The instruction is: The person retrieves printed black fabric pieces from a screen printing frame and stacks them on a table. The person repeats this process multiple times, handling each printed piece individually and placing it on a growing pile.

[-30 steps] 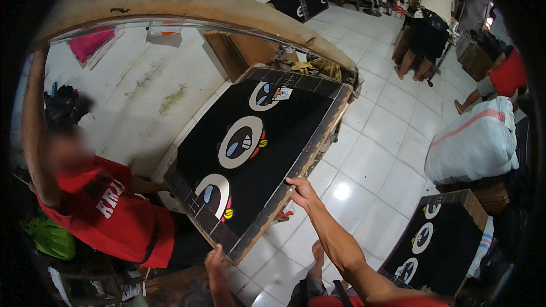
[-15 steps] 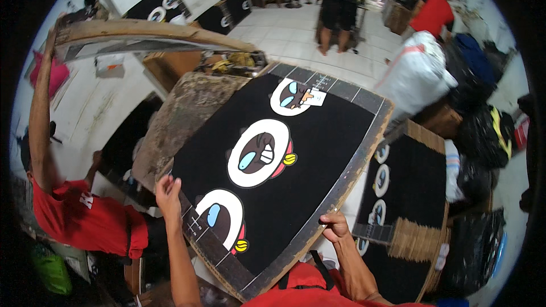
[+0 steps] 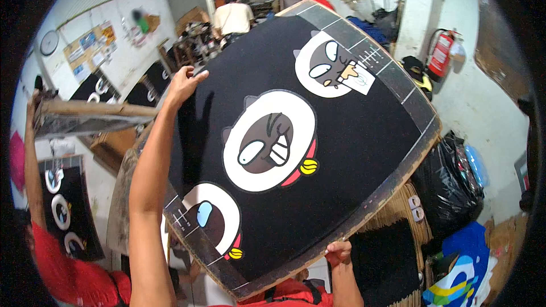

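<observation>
A wooden board (image 3: 429,128) with a dark, ruled border carries black fabric (image 3: 364,159) printed with three round cartoon faces, white with dark centres, two with yellow bells. The board is raised and tilted across most of my view. My left hand (image 3: 189,82) is at its upper-left side, fingers apart and curved over the dark fabric's edge, holding nothing that I can see. My right hand (image 3: 340,253) grips the lower-right edge of the board, fingers curled round it.
At left, a person in red (image 3: 60,261) is by a wooden-beamed frame (image 3: 96,108) and another printed board (image 3: 85,204). A person in cream (image 3: 230,18) is at the back. Right are stacked boards (image 3: 387,250), black bags (image 3: 449,187) and a fire extinguisher (image 3: 438,54).
The board has risen and tilted up, filling more of the view. My left hand has moved up from its lower-left corner to the upper-left side. The view has shifted toward the back wall.
</observation>
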Tool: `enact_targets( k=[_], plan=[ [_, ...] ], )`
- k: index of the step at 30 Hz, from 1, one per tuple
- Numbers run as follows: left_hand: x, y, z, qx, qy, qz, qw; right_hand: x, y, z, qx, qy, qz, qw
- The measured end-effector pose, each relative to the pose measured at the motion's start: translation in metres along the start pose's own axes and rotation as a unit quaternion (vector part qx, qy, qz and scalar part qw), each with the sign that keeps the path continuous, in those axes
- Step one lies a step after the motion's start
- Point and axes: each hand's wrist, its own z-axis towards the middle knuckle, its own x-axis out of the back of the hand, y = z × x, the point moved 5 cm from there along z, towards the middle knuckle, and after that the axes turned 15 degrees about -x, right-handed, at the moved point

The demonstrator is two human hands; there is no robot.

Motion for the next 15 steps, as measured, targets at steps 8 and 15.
enact_targets(
  k=[8, 15],
  plan=[
    [0.087, 0.050, 0.030, 0.031, -0.078, -0.013, 0.996, 0.103, 0.123, -0.040, -0.141, 0.130, -0.114, 0.975],
    [0.102, 0.133, -0.051, -0.161, -0.039, 0.048, 0.985, 0.060, 0.236, -0.036, -0.120, 0.287, -0.108, 0.944]
  ],
)
